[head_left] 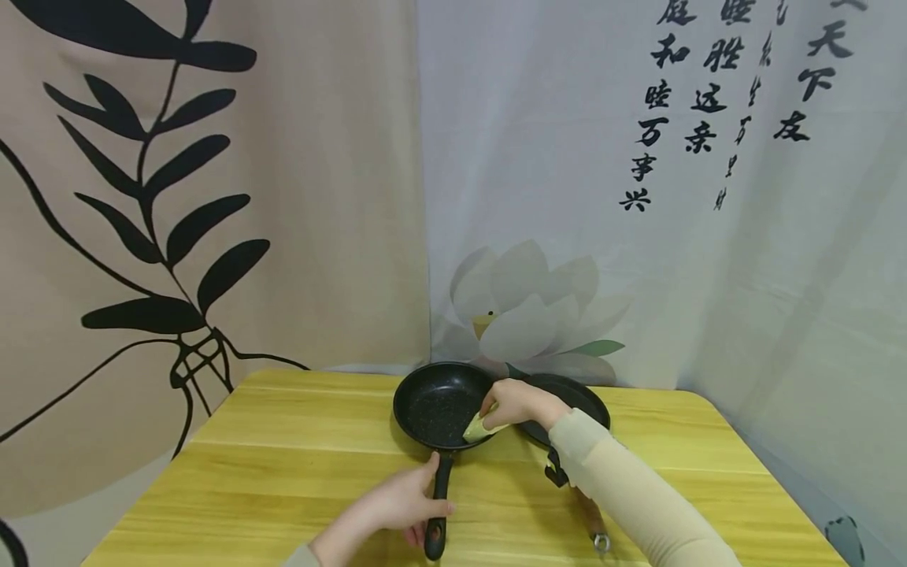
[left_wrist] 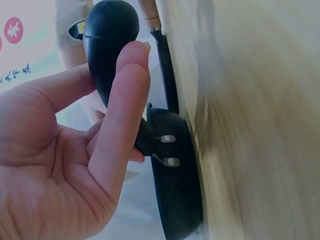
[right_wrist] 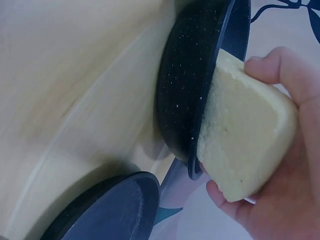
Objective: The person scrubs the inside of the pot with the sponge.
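A black speckled frying pan sits on the wooden table with its handle pointing toward me. My left hand grips that handle; the left wrist view shows a finger across the handle. In my right hand is a pale yellow sponge, pinched between thumb and fingers. The sponge lies against the pan's right inner side and rim, and its lower part is hidden inside the pan in the right wrist view.
A second, flatter black pan stands on the right, partly behind my right forearm. Its brown handle points toward me. Beyond the table's back edge hangs a printed curtain.
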`<move>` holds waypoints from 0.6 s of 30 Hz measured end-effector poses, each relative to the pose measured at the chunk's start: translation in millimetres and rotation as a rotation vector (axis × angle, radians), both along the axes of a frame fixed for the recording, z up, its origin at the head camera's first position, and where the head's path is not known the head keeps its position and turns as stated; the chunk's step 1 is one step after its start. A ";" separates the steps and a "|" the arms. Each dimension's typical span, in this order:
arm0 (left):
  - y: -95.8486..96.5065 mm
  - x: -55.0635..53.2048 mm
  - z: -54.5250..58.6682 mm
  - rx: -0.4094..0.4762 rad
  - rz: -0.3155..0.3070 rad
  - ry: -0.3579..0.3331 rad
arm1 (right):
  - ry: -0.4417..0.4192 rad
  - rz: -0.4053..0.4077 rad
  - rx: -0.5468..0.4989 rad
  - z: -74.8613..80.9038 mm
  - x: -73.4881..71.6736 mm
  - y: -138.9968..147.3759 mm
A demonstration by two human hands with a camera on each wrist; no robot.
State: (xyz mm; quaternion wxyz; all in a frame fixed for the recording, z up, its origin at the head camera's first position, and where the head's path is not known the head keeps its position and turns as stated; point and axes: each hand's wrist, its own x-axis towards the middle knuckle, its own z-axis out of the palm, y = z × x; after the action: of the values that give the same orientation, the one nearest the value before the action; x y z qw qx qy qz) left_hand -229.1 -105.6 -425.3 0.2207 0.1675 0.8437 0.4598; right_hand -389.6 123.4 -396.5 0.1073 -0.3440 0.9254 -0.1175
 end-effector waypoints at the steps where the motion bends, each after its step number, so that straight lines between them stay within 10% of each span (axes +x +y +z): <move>1: -0.1 -0.1 -0.3 0.001 -0.002 0.000 | 0.000 0.000 0.002 -0.2 0.6 -0.3; 18: -0.9 -0.6 -1.5 0.002 0.000 0.008 | -0.088 0.061 -0.039 1.2 10.4 -13.8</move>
State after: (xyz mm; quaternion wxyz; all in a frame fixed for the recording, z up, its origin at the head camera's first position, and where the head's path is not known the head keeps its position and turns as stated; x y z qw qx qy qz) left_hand -229.7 -106.5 -426.8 0.2171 0.1696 0.8441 0.4601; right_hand -379.2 109.6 -395.3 0.1449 -0.3686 0.9064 -0.1471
